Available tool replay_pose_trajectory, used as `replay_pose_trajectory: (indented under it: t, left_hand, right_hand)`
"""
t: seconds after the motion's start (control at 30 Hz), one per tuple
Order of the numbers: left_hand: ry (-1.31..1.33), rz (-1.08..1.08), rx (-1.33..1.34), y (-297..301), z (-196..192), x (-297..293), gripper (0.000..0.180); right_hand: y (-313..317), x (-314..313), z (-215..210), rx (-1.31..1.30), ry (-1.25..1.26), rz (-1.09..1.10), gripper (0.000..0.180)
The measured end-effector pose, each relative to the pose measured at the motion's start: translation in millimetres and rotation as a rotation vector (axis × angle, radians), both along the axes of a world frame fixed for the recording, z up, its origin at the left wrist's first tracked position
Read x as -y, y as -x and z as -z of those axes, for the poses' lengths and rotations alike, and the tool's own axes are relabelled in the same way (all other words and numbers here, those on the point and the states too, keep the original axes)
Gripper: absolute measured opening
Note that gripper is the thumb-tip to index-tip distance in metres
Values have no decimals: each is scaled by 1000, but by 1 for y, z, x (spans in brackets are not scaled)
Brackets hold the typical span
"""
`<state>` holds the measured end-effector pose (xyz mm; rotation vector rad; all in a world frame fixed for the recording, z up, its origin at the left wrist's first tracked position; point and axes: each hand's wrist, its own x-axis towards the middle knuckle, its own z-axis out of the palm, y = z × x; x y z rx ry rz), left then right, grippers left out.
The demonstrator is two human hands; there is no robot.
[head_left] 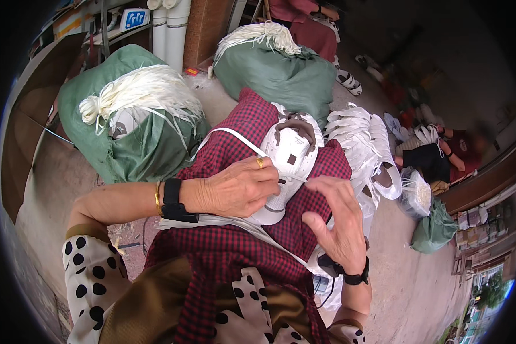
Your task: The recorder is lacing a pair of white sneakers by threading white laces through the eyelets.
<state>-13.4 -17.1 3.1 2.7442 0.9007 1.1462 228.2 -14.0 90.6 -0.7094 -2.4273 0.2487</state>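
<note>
Left hand (247, 186) is pinching one lace (251, 144) at one white shoe (288, 148); right hand (343, 221) is loosely spread just beside it. Shoe's on a checked cloth (247, 113). Past the shoe: two green sacks (269, 74), one lace bundle (259, 39) atop each.

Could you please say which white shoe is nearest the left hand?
The white shoe on the checked cloth, beside the left hand; the stacked shoes lie farther right.

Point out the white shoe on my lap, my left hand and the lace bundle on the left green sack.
White shoe (295, 150): head view, on its tongue.
Left hand (241, 186): head view, on its back.
Lace bundle (149, 92): head view, on its strands.
</note>
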Motion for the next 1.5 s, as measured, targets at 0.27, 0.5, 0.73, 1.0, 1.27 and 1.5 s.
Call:
replay_pose_trajectory:
  t: [0.27,0.5,0.73,1.0,1.27,1.5]
  left_hand:
    - [-2,225,-156,-41,-5,-6,11]
    - [9,319,-316,-41,-18,10,16]
    - [95,281,-310,-41,-23,3,26]
    - [-80,-385,-486,-40,-35,-45,33]
    - [80,-563,-671,-2,-15,-54,22]
    - [207,-417,-386,-9,-33,-41,18]
  right_hand:
    - [-5,-87,22,221,393,57,52]
    - [-10,-104,37,446,361,-120,62]
    - [15,-115,18,197,608,-116,50]
    - [91,-109,-69,107,530,-274,49]
    - [90,-108,-44,114,447,-300,43]
    - [85,-123,-25,-39,517,-299,45]
